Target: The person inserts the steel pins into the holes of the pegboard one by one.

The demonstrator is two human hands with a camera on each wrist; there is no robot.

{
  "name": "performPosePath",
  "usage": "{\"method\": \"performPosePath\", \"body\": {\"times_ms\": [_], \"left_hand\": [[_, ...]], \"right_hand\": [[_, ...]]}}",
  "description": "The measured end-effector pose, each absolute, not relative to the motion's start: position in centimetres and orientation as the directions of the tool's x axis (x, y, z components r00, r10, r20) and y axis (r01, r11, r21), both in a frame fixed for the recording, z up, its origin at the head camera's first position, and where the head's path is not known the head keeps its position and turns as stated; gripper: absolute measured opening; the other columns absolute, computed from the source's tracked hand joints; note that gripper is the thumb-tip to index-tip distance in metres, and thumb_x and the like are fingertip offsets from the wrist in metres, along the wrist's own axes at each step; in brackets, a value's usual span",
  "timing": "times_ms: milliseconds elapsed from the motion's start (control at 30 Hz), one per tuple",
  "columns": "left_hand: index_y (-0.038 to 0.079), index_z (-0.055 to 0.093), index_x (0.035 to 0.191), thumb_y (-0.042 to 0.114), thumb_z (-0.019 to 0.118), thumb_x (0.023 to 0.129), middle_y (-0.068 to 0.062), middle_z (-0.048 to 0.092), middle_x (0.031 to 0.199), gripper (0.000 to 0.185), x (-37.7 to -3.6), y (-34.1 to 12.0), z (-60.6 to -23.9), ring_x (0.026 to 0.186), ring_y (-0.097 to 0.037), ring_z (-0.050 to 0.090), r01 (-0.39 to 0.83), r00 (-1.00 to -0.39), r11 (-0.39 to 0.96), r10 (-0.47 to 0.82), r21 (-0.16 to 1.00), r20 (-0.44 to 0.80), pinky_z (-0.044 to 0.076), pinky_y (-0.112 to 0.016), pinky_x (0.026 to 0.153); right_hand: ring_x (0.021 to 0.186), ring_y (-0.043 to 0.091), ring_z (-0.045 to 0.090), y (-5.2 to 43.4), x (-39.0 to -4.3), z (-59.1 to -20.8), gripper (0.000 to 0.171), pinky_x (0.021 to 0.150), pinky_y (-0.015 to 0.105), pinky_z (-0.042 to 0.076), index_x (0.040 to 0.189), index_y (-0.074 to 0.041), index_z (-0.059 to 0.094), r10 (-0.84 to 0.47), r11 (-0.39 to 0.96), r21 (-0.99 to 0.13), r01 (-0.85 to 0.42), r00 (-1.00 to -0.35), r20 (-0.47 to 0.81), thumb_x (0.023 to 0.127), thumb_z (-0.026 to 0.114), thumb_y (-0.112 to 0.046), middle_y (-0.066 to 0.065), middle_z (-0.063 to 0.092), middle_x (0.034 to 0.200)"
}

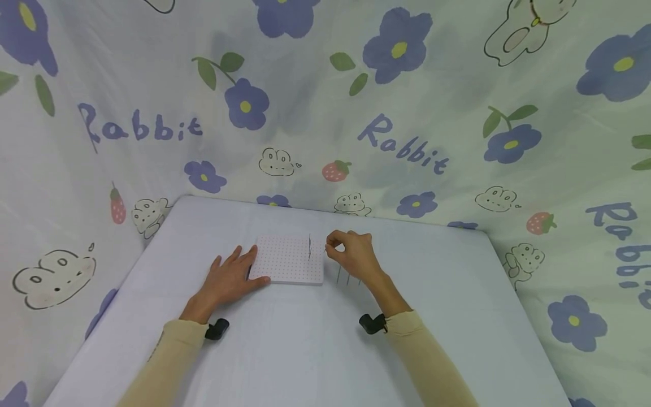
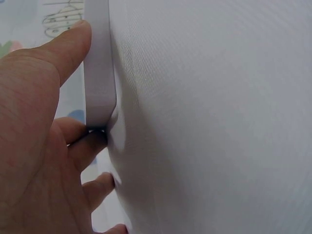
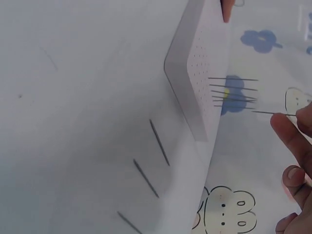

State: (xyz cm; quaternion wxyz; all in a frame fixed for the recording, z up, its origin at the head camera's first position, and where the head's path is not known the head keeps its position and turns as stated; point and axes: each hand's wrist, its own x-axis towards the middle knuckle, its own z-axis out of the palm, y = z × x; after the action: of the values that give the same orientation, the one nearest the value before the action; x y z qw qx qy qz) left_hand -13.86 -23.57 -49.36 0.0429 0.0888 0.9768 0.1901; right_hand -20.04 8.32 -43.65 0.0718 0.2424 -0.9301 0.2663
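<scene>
Pinching a needle (image 3: 273, 113), the right hand (image 1: 354, 254) hovers just right of the board (image 1: 290, 259) (needle's axis square to its face); left hand (image 1: 230, 278) lies flat, steadying the board's left edge.

On a white table (image 1: 315, 350), a left hand (image 1: 231, 280) rests flat against the nine o'clock edge of a dotted white board (image 1: 290, 260). At three o'clock, a right hand (image 1: 353, 254) pinches a thin needle (image 1: 328, 247). Needles (image 1: 309, 247) stand upright in the board.
</scene>
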Motion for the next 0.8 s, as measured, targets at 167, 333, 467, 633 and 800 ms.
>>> {"method": "performPosePath", "body": {"times_ms": [167, 333, 467, 633, 800], "left_hand": [[-0.001, 0.031, 0.156, 0.062, 0.063, 0.090, -0.023, 0.037, 0.157, 0.097, -13.9, -23.5, -49.3, 0.149, -0.048, 0.022, 0.155, -0.981, 0.912, 0.188, 0.380, -0.050, 0.010, -0.075, 0.112], [-0.001, 0.031, 0.156, 0.063, 0.063, 0.091, -0.023, 0.037, 0.157, 0.097, -13.9, -23.6, -49.5, 0.149, -0.048, 0.022, 0.154, -0.981, 0.913, 0.186, 0.379, -0.049, 0.010, -0.075, 0.112], [-0.001, 0.031, 0.156, 0.063, 0.063, 0.091, -0.023, 0.038, 0.157, 0.097, -13.8, -23.6, -49.4, 0.148, -0.048, 0.023, 0.154, -0.981, 0.911, 0.186, 0.383, -0.048, 0.010, -0.075, 0.112], [-0.001, 0.031, 0.156, 0.061, 0.064, 0.091, -0.023, 0.037, 0.157, 0.096, -13.6, -23.5, -49.3, 0.149, -0.048, 0.022, 0.150, -0.982, 0.912, 0.183, 0.383, -0.051, 0.010, -0.075, 0.113], [-0.001, 0.031, 0.156, 0.060, 0.065, 0.091, -0.024, 0.038, 0.157, 0.096, -13.6, -23.5, -49.2, 0.148, -0.048, 0.023, 0.151, -0.982, 0.911, 0.183, 0.383, -0.048, 0.010, -0.075, 0.113]], "right_hand": [[0.082, 0.018, 0.063, 7.7, -20.1, -43.7, 0.006, 0.093, 0.051, 0.036, 0.098, -0.023, 0.072, -0.416, 0.743, -0.463, -0.483, -0.876, 0.246, 0.096, 0.068, -0.028, -0.010, 0.076, 0.093], [0.086, 0.018, 0.065, 7.0, -20.0, -44.1, 0.006, 0.096, 0.053, 0.035, 0.099, -0.025, 0.072, -0.436, 0.730, -0.478, -0.488, -0.872, 0.224, 0.096, 0.068, -0.028, -0.011, 0.075, 0.093], [0.087, 0.017, 0.065, 6.5, -19.9, -44.7, 0.007, 0.098, 0.055, 0.035, 0.099, -0.026, 0.072, -0.458, 0.725, -0.481, -0.493, -0.867, 0.199, 0.096, 0.067, -0.029, -0.013, 0.074, 0.092], [0.087, 0.014, 0.065, 6.0, -19.9, -45.4, 0.007, 0.098, 0.056, 0.036, 0.098, -0.027, 0.073, -0.474, 0.733, -0.468, -0.494, -0.864, 0.169, 0.095, 0.067, -0.029, -0.015, 0.074, 0.091], [0.089, 0.014, 0.065, 5.9, -19.8, -45.8, 0.006, 0.098, 0.055, 0.036, 0.098, -0.027, 0.073, -0.473, 0.737, -0.469, -0.487, -0.867, 0.158, 0.095, 0.068, -0.028, -0.014, 0.075, 0.091]]}}
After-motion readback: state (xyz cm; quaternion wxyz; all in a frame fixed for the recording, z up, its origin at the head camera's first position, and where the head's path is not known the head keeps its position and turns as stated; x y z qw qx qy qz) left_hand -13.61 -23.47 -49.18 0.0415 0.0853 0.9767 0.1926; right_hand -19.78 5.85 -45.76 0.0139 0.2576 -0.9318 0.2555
